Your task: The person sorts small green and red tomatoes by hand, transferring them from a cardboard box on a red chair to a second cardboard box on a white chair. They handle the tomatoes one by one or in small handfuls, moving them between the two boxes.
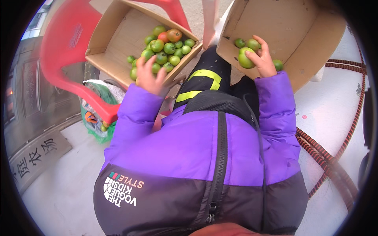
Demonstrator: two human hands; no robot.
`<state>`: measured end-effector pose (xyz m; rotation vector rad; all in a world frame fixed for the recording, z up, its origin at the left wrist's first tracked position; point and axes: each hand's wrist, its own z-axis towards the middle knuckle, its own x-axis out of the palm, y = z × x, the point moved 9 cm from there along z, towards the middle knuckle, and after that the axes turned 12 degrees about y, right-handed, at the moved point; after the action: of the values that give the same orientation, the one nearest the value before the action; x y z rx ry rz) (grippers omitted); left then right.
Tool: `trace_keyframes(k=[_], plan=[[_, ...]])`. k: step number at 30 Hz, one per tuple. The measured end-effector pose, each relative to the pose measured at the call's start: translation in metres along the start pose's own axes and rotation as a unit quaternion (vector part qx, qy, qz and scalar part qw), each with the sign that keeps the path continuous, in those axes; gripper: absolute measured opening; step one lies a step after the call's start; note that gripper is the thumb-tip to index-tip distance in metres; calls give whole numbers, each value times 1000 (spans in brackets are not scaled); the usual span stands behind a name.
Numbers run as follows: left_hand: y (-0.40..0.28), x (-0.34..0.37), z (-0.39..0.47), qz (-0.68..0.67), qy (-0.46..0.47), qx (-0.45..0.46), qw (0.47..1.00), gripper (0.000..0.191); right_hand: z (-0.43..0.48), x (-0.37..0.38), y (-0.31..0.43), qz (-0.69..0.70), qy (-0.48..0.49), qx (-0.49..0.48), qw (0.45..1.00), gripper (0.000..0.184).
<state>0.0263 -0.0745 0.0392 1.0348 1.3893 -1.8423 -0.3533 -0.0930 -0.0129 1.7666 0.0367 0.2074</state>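
My left hand (pixel 150 73) hovers low over green tomatoes (pixel 161 57) heaped in the cardboard box (pixel 110 54) on the left, its fingers spread. Whether the fingertips touch the fruit is hard to tell. Two tomatoes (pixel 174 35) in that heap are reddish orange. Over a second cardboard box (pixel 283 23) on the right, my right hand (pixel 263 59) grips a large green tomato (pixel 245 58), thumb on its side. Another green tomato (pixel 253 44) lies by its index finger; contact is unclear. Two more, a small one (pixel 239 42) and one partly hidden by the wrist (pixel 278 64), are in this box.
A red plastic chair (pixel 65 47) stands around the left box. Below its armrest sits a green plastic bag (pixel 100 129) with tomatoes inside. Striped hoses or cords (pixel 320 156) cross the white surface at right. A board (pixel 38 157) at left bears writing.
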Motion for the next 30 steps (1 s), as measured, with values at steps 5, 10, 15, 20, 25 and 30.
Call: trace_keyframes(k=[5, 10, 15, 20, 25, 30], plan=[[-108, 56, -8, -546, 214, 16, 810, 82, -1, 144, 53, 71, 197, -72, 975, 69], [-85, 35, -8, -531, 177, -28, 828, 72, -4, 176, 44, 89, 184, -25, 979, 51], [22, 4, -17, -408, 76, -162, 895, 71, -9, 160, 34, 44, 126, 25, 991, 43], [109, -3, -24, -174, 49, -218, 959, 68, -15, 164, 34, 31, 143, 37, 988, 43], [114, -4, -36, -22, 64, -240, 969, 67, -18, 158, 30, 14, 139, 35, 990, 44], [33, 1, -20, -257, 136, -135, 947, 57, -19, 175, 35, -65, 168, -43, 983, 47]])
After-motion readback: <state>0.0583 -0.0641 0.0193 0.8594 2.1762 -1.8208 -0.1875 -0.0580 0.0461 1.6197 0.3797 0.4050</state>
